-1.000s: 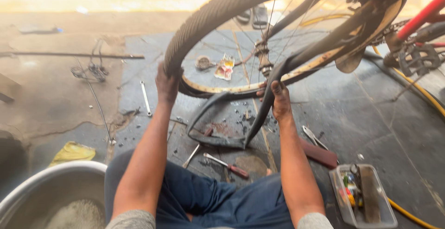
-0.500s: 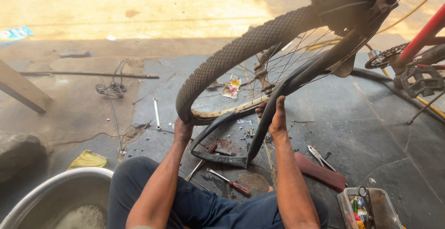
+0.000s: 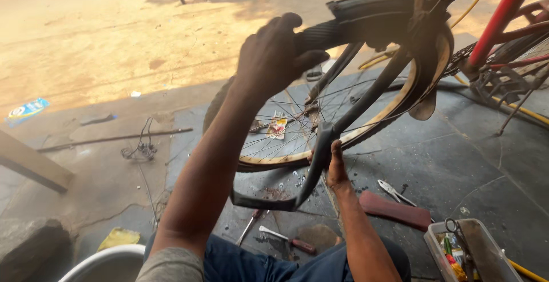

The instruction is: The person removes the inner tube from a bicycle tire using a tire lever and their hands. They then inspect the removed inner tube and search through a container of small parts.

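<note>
At the far left, a pale metal basin (image 3: 103,259) is seen at the bottom edge, with a yellow rag (image 3: 119,237) just beside it and a thin metal rod (image 3: 114,139) laid across the ground further up. The left hand (image 3: 273,53) is raised high and is curled closed over the top of the black tyre (image 3: 343,22), the fingers wrapped over its tread and the thumb pressed against its near side. The tyre is seated loosely about the bicycle wheel rim (image 3: 274,161), which is held upright off the dark stone floor (image 3: 457,162) in the middle of the view, its spokes fanned out behind the forearm. A black inner tube (image 3: 269,202) is seen hanging out from under the tyre and drooping in a loop below the rim, close to the floor. The right hand (image 3: 334,165) is set lower, just right of centre, with the fingers closed around the tube where it rises toward the wheel; how tightly it is gripped cannot be told, since the fingertips are hidden behind the rubber. Below the loop, a screwdriver (image 3: 289,241) with a dark red handle is laid on the floor. Further right, pliers (image 3: 394,192) are found beside a reddish flat bar (image 3: 394,210), and a clear plastic box (image 3: 466,253) of small tools is placed at the lower right. A red bicycle frame (image 3: 503,13) is seen at the upper right.
</note>
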Available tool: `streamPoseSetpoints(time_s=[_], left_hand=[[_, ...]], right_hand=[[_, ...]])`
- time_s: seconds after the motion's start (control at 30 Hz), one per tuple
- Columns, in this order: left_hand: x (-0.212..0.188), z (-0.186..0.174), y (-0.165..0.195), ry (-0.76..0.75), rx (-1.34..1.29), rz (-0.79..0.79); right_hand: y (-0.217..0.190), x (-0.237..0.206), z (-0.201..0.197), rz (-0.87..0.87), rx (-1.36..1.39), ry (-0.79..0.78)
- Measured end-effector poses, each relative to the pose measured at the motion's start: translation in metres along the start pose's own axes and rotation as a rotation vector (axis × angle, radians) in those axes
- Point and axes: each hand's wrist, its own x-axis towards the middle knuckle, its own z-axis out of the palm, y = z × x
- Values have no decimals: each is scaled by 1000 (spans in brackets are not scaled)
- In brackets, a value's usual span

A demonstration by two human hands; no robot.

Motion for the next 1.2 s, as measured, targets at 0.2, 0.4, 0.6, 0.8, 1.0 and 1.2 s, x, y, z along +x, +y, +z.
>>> streamPoseSetpoints(time_s=[0.2,0.4,0.6,0.8,1.0,1.2], left_hand=[[-33,5,-45,105,97,44],[-38,20,-104,48,28,-145],[-10,27,-121,41,-48,-166],[-10,58,-142,328,95,-106],[-15,75,-143,351,198,-107],[-12,79,-173,341,234,81]], right_hand=[[9,12,3,17,19,-51],[15,14,11,99,-210,22],[-30,-8,38,-352,-1225,251],[-53,19,147,-319,-1067,-71],[2,66,238,-132,-378,-52],[41,-84,138,471,-652,-321]])
